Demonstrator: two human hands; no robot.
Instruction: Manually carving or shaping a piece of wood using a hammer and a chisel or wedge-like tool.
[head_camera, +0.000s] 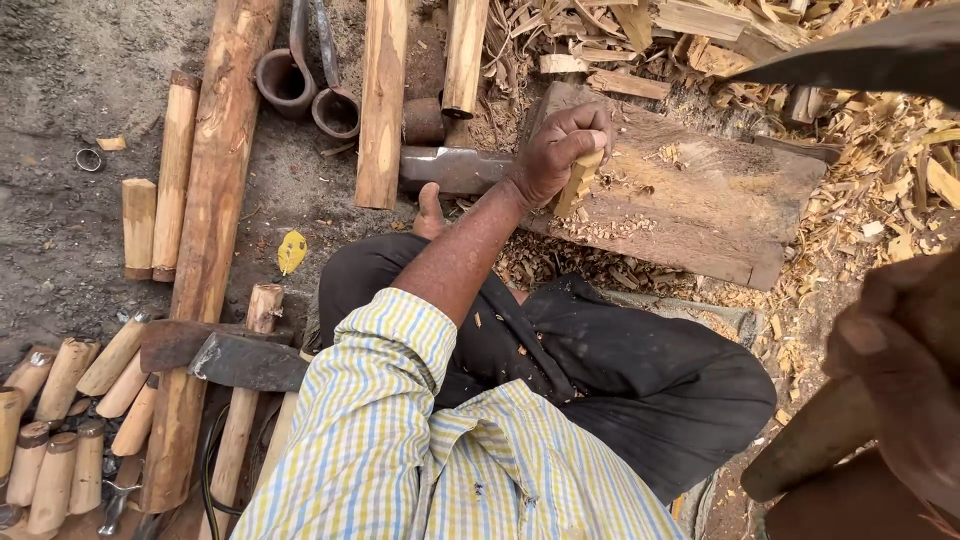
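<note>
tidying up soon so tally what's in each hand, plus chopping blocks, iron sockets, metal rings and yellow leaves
wood piece in left hand: 1
wooden handle in right hand: 1
chopping block: 1
iron sockets: 2
metal ring: 1
yellow leaf: 1
total: 7

Left hand (555, 150) steadies a wooden peg (578, 182) on a chopping block (700, 200); right hand (900, 370) grips a wooden handle (810, 440).

Peg stands roughly upright on the block, fingers (585, 125) wrapped over its top. A dark blade (870, 55) crosses the upper right corner, well apart from the peg. Wood shavings (880, 150) lie around the block. On the ground to the left: a long log (215, 200), short cut billets (60, 440) in a cluster, a hatchet head (245, 360), a yellow leaf (291, 251). Striped shirt sleeve (370, 400) in foreground.
</note>
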